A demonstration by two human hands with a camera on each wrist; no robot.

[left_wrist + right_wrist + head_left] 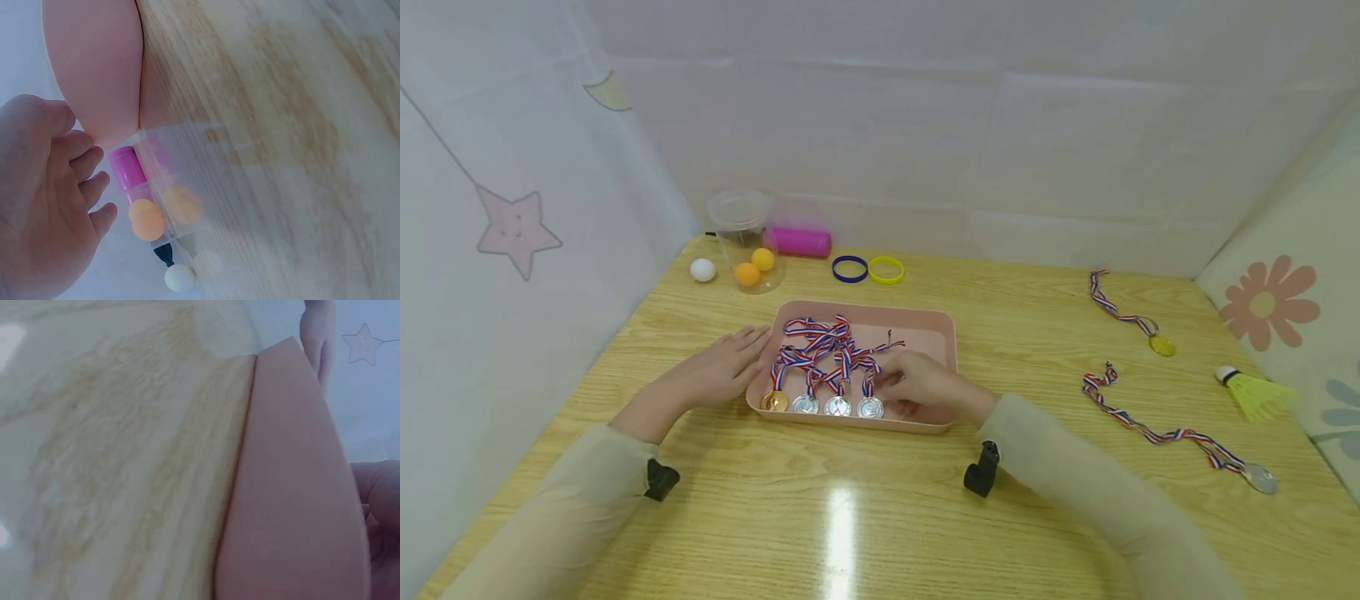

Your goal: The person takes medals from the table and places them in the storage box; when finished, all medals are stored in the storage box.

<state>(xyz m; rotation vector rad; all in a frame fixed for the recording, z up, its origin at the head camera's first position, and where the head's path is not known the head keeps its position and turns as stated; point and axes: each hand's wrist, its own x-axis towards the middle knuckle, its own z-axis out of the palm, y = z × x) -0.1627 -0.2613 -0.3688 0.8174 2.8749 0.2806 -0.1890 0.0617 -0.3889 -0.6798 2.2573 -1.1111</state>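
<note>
On the pale wood worktop, nearest on the right, a silver medal lies with its striped ribbon trailing back to the left. The pink tray stands before the person. Along its near side, inside, a gold medal and three silver medals form a row, with tangled red, white and blue ribbons behind them.

The left hand touches the tray's left end, fingers loosely apart. The right hand reaches into the tray beside the rightmost medal there, fingers bent; whether they grip its ribbon cannot be told.

A yellow shuttlecock lies near the worktop's right edge, with a second gold medal farther back. Beyond the tray are a blue band and a yellow band, a white ball, a clear container with two orange balls and a magenta cylinder on its side.
</note>
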